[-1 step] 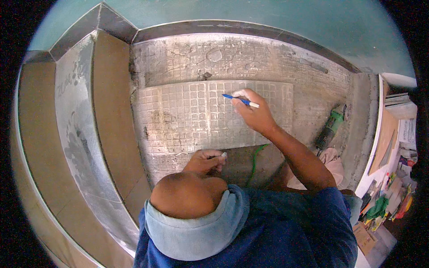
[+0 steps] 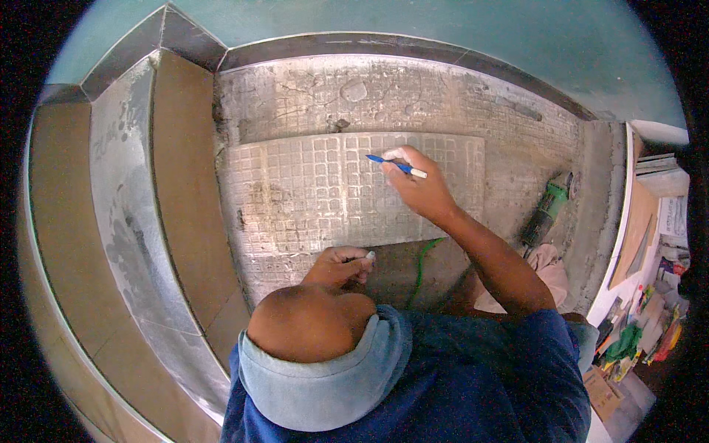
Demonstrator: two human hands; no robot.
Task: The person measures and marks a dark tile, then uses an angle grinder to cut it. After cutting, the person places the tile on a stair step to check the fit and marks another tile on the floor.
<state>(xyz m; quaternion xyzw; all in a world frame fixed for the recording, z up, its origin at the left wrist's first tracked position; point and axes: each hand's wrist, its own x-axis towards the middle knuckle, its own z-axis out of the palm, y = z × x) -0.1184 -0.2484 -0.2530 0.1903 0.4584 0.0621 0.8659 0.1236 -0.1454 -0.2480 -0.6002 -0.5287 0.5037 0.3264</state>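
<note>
My right hand (image 2: 417, 188) grips a blue pen (image 2: 388, 164) with a white end, its point over the gridded back of a pale tile (image 2: 288, 184) lying on the rough floor. My left hand (image 2: 336, 267) is curled at the tile's near edge, with a small whitish thing at the fingertips that I cannot make out. A green cord or hose (image 2: 419, 273) runs from under that edge.
A green angle grinder (image 2: 546, 210) lies right of the tile near pinkish cloth (image 2: 550, 266). Tiled steps (image 2: 185, 184) rise on the left. A teal wall (image 2: 443, 22) borders the back. A cluttered white shelf (image 2: 620, 221) stands right, holding papers and tools.
</note>
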